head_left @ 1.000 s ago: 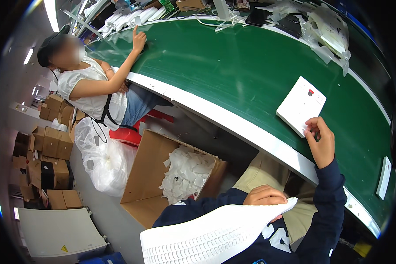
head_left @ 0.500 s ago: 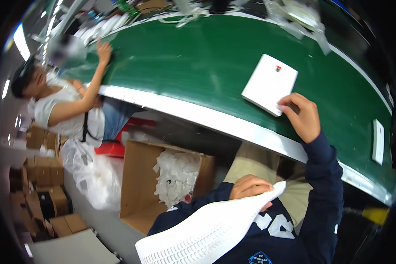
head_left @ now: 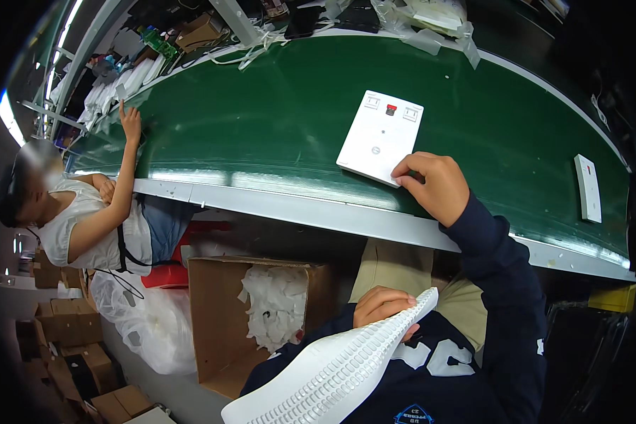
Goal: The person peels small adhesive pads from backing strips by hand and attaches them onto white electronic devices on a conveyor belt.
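My left hand [head_left: 385, 308] is closed round the narrow end of a bent white sheet [head_left: 325, 374] that carries rows of small oval shapes, like a label sheet. The sheet slopes down across my lap to the lower left. On the green conveyor belt before me lies a flat white box [head_left: 380, 138] with a small red mark and a few printed symbols on its top. My right hand [head_left: 437, 185] pinches the box's near right corner, thumb and forefinger together at its edge. Whether something small is between those fingertips is hidden.
Another white box [head_left: 587, 189] stands at the right on the belt [head_left: 275, 106]. Below its metal edge [head_left: 297, 205] is an open carton [head_left: 219, 318] of white scraps, beside a clear plastic bag [head_left: 148, 325]. A seated co-worker [head_left: 99, 226] reaches over the belt at left.
The view has shifted, so the belt and both hands appear farther left. The box's top print is now sharper. My right hand stays at its corner; my left still holds the sheet.
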The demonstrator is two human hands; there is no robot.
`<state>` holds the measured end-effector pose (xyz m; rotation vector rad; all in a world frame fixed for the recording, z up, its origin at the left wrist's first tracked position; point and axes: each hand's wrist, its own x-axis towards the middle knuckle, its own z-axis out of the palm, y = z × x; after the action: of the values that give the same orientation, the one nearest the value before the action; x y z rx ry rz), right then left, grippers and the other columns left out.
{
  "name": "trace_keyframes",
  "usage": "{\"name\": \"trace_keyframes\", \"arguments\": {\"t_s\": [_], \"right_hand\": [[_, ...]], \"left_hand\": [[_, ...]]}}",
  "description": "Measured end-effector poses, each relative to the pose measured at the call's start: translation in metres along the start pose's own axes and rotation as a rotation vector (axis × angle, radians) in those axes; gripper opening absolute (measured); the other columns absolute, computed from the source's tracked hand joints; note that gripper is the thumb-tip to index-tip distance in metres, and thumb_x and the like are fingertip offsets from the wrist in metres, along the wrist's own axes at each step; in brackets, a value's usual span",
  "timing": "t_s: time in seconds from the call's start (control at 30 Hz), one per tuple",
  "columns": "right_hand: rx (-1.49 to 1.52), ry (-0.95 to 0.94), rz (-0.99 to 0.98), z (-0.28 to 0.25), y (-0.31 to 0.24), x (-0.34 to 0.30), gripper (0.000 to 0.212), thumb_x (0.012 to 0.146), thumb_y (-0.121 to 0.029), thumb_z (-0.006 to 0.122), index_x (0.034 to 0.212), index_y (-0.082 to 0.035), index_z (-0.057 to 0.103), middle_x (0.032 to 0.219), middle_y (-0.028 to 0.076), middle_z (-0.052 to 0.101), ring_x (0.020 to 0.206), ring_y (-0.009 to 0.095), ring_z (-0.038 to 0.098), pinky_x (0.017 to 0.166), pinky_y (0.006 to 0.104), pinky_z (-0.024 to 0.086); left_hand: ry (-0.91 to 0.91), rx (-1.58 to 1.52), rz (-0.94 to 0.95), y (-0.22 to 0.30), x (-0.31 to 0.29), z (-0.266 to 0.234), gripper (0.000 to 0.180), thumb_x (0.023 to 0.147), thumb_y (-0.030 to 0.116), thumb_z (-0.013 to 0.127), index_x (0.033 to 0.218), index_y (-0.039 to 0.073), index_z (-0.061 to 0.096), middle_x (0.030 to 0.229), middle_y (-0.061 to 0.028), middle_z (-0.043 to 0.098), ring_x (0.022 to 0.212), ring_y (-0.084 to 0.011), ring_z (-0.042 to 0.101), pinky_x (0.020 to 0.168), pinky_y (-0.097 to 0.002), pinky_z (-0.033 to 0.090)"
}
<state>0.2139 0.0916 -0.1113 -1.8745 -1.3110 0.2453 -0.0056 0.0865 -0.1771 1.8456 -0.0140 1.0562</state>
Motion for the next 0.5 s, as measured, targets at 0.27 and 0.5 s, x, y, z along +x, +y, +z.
{"name": "trace_keyframes", "arguments": {"t_s": [0.27,0.5], "right_hand": [[-0.089,0.062,-0.166,0.009,0.004,-0.001,0.009,0.075,-0.001,0.066,0.084,-0.002,0.067,0.08,0.01,0.063,0.072,0.028,0.061,0.064,0.0325,0.048],[-0.017,0.043,-0.156,0.012,0.001,-0.01,0.013,0.075,0.001,0.067,0.087,-0.001,0.065,0.082,0.009,0.059,0.072,0.023,0.059,0.066,0.0306,0.049]], "left_hand": [[-0.013,-0.009,-0.013,0.003,0.003,-0.001,0.04,0.07,0.019,0.079,0.099,-0.001,0.061,0.089,-0.0138,0.062,0.069,-0.0227,0.063,0.058,-0.0296,0.049],[-0.005,-0.004,0.009,0.007,0.001,0.007,0.039,0.071,0.02,0.079,0.098,-0.001,0.061,0.087,-0.014,0.063,0.069,-0.0228,0.063,0.058,-0.0296,0.05]]}}
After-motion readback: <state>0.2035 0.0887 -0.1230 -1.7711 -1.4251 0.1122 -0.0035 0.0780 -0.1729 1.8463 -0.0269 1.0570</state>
